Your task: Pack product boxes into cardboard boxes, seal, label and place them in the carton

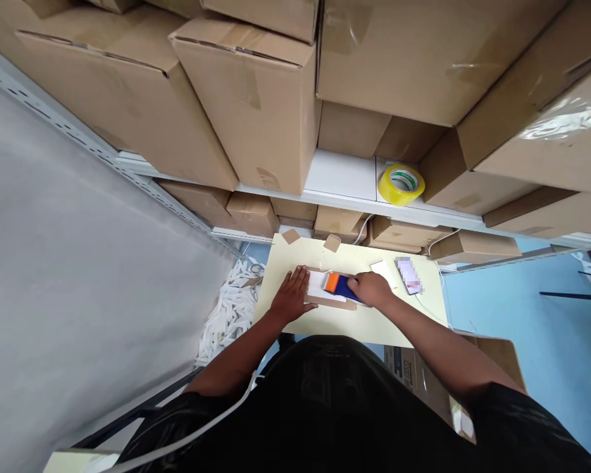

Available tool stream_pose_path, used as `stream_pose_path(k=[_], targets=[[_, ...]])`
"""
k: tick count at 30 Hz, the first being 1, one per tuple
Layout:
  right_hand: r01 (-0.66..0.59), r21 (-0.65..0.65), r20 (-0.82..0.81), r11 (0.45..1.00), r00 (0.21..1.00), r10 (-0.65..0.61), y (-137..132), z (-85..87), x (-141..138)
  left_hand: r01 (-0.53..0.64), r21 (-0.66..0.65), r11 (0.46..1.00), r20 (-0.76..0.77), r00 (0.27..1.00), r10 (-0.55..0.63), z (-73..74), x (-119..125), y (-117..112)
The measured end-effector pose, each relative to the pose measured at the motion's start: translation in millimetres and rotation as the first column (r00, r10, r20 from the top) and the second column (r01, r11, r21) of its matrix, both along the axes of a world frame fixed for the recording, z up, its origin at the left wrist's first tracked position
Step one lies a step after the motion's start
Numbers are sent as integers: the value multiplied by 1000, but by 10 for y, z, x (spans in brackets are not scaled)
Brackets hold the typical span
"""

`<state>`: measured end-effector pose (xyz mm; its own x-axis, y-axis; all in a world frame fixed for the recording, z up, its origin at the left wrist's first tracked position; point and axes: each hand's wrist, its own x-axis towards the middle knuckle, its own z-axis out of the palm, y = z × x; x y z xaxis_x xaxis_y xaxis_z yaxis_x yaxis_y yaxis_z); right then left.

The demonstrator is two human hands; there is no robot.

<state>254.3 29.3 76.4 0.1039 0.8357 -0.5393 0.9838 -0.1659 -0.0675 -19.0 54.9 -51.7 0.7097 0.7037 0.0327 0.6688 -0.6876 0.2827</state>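
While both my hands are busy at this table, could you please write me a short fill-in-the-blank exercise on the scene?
1. The person's ____ grip holds the blue-bodied tool.
2. The end of that tool nearest the other grip is coloured ____.
3. The outer band of the tape roll on the shelf is ____.
4. Exactly ____ small brown cardboard squares lie at the far edge of the table.

Missing words: right; orange; yellow; two.

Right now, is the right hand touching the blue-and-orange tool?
Touching: in the head view, the right hand is closed over the blue end of the tool.
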Motion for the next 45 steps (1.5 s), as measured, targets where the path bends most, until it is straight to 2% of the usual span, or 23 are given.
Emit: stream_pose_path(k=[4, 7, 9, 11, 14, 17, 21, 24, 27, 30, 32, 34, 36, 38, 39, 41, 42, 44, 45], targets=[[42, 2, 32, 999, 999, -42, -388, 3, 749, 4, 15, 1000, -4, 1000, -4, -23, 0, 9], [20, -7, 46, 1000, 999, -20, -696, 3, 1253, 3, 19, 1000, -13, 1000, -3, -30, 4, 17], [-16, -14, 71, 1000, 997, 17, -831, -19, 1477, 5, 23, 1000, -20, 1000, -4, -34, 6, 23], [-37, -31, 106, 999, 994, 41, -876, -75, 1572, 8, 28, 1000, -22, 1000, -7, -41, 8, 28], [-7, -87, 150, 996, 988, 20, -768, -223, 1454, 12, 30, 999, -16, 1000, -11, -56, 10, 32], [67, -156, 126, 986, 991, -47, -538, -392, 1123, 12, 12, 1000, 4, 1000, -12, -62, 11, 31], [288, -209, 83, 934, 957, -277, -278, -538, 755, 14, -32, 999, 46, 999, -13, -58, 14, 26], [407, -246, 59, 879, 912, -406, -249, -603, 722, 12, -62, 998, 82, 997, -7, -60, 14, 19], [442, -260, 74, 858, 895, -439, -420, -684, 776, 6, -68, 998, 106, 994, 1, -67, 0, 9], [492, -248, 100, 835, 870, -483, -756, -799, 749, 7, -70, 998, 120, 993, 2, -64, -31, 4], [515, -166, 56, 841, 856, -514, -1010, -886, 679, 20, -94, 995, 148, 989, -6, -50, -54, 1], [513, -18, 37, 858, 858, -512, -1227, -976, 598, 28, -143, 989, 217, 976, 4, -30, -67, -2], [466, 105, 60, 879, 879, -473, -1369, -1072, 533, -20, -204, 979, 304, 949, 83, -14, -60, -3], [415, 142, 86, 899, 900, -428, -1429, -1171, 498, -149, -275, 950, 356, 902, 244, -7, -33, 7], [399, 135, 90, 907, 907, -412, -1438, -1217, 489, -231, -318, 919, 354, 870, 342, -6, -16, 19], [392, 113, 94, 913, 910, -403, -1437, -1292, 481, -375, -429, 822, 298, 800, 521, -4, 11, 56], [395, 112, 100, 912, 908, -406, -1436, -1315, 477, -410, -491, 768, 253, 777, 577, 0, 17, 80], [406, 159, 116, 900, 898, -425, -1435, -1322, 455, -402, -600, 692, 170, 781, 601, 18, 10, 129], [409, 203, 107, 889, 894, -436, -1428, -1307, 435, -376, -635, 675, 143, 802, 580, 30, -2, 150]])
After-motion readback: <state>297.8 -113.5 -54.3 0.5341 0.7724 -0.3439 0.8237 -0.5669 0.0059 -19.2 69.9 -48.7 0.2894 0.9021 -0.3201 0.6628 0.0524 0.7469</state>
